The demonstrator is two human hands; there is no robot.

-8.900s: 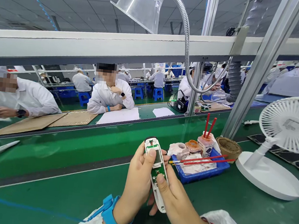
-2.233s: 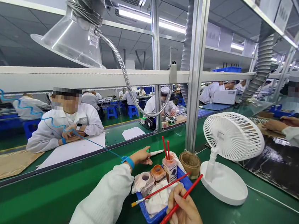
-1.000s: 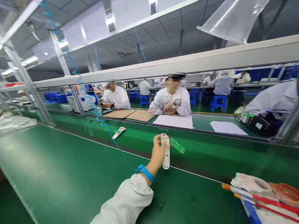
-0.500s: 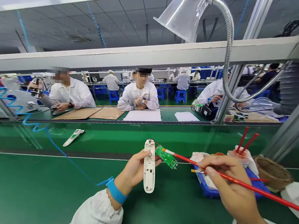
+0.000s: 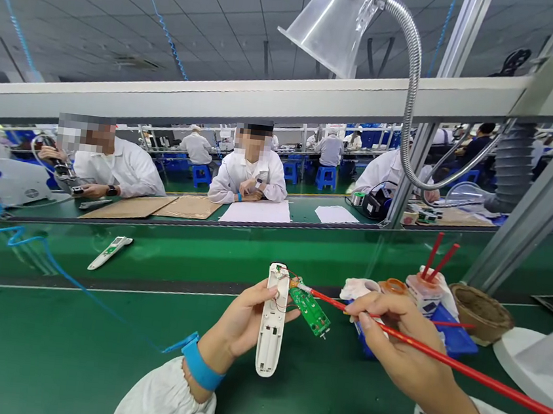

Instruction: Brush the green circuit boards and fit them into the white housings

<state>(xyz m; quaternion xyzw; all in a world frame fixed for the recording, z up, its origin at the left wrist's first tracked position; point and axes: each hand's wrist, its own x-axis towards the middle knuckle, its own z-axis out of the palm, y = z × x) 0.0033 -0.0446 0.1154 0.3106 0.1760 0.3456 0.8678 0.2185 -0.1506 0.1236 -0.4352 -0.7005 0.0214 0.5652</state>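
My left hand [image 5: 244, 315] grips a long white plastic casing [image 5: 271, 325], held upright above the green belt. A small green circuit board [image 5: 315, 311] hangs off its top end on thin red wires. My right hand [image 5: 403, 342] pinches a long red-handled brush [image 5: 438, 359]. The brush tip touches the spot where the board meets the casing's top. A blue strap with a coiled blue cord [image 5: 7, 231] circles my left wrist.
A blue tray [image 5: 455, 321] with tape rolls, a small bottle and red brushes stands to the right, next to a brown woven bowl [image 5: 480, 314] and a white fan base [image 5: 520, 354]. Another white casing [image 5: 109, 252] lies on the belt at left. Co-workers in white sit across the line.
My left hand fetched the casing from far down the belt and brought it in front of me. My right hand came in with the brush, whose tip now touches the casing's top.
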